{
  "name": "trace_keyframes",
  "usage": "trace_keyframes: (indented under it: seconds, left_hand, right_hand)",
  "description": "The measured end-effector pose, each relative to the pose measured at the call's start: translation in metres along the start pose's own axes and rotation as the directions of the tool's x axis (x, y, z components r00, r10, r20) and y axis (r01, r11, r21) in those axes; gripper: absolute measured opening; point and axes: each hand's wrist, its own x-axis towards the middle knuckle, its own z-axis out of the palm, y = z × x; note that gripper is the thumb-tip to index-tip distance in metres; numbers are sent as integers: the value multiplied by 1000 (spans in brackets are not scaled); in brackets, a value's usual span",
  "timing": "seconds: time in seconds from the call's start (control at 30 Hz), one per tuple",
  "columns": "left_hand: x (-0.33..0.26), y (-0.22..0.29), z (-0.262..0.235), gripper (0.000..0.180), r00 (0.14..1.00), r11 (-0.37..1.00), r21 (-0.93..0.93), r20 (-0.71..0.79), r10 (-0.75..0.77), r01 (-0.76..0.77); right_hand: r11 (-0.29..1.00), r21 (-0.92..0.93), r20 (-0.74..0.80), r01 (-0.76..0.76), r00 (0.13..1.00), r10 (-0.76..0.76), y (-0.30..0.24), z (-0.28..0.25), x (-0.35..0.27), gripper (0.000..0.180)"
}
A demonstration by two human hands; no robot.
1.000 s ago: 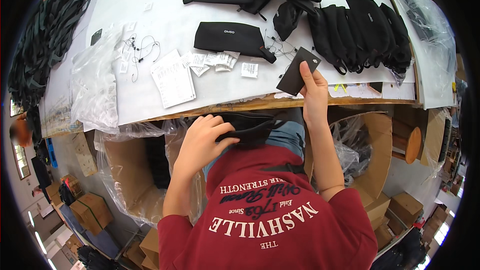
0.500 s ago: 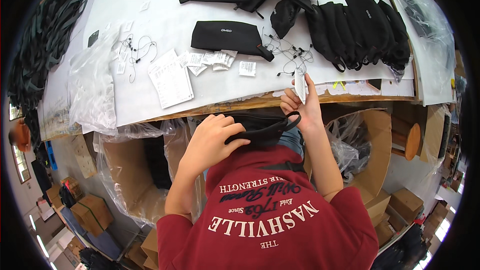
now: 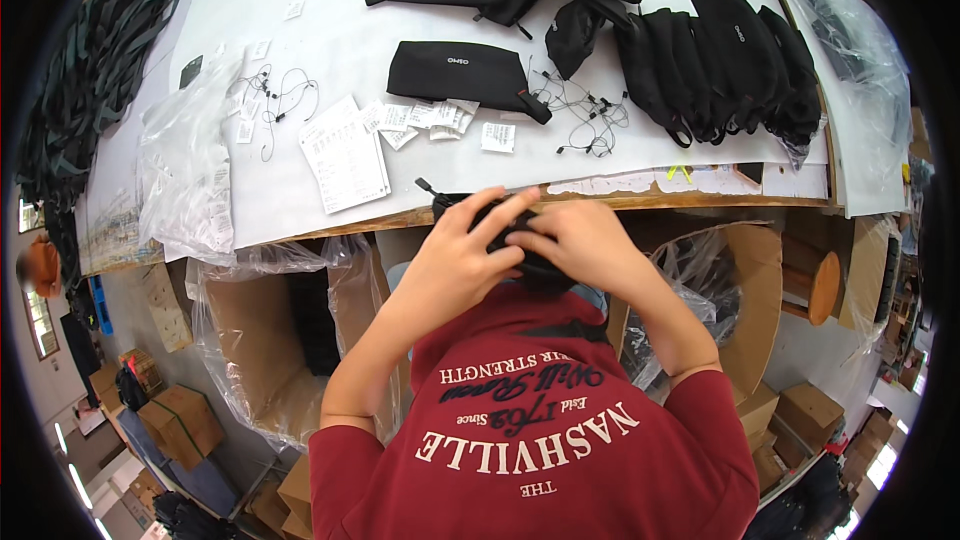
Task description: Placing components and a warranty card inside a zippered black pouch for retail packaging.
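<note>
At the table's front edge, my left hand and my right hand meet over a black fabric pouch, fingers bent and gripping it. Its middle lies mostly hidden under them, and a short black tab sticks out at the far left. The white tag is out of sight; I cannot tell whether it is in the right hand or the pouch. Beyond the hands, another black pouch lies flat, small white packets along its near side. To its right is a tangle of thin black cords.
Printed sheets and clear plastic lie on the white table to the left. Several black pouches stand in a row at right. Below the table edge are plastic-lined cardboard boxes. Dark straps hang at far left.
My right hand has come down and left from the table edge to the pouch, and the white tag it held is now hidden. My left hand has shifted up and right over the pouch.
</note>
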Motion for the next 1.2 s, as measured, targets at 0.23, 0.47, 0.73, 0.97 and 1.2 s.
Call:
trace_keyframes:
  seconds: [0.23, 0.47, 0.73, 0.97, 1.2]
  left_hand:
    - [-12, -22, 9, 19, 963, 946, -259, 232, -138, 198]
    - [19, -92, 24, 21, 878, 930, -256, -334, -342, 265]
    - [13, -151, 27, 16, 763, 853, -26, -434, -480, 522]
    - [16, -148, 25, 14, 819, 900, 141, -490, -298, 412]
    - [21, -107, -2, 13, 789, 908, -266, -452, -415, 325]
  right_hand:
    - [982, 177, 71, -59, 996, 47, -2, -8, -14, 30]
    - [978, 203, 18, -42, 999, 39, 18, 10, -29, 36]
    - [998, 42, -136, 55, 990, -49, 7, -5, -28, 33]
    - [987, -96, -150, 132, 978, -145, 5, -17, -18, 31]
    - [950, -242, -199, 197, 948, -248, 4, -21, -11, 27]
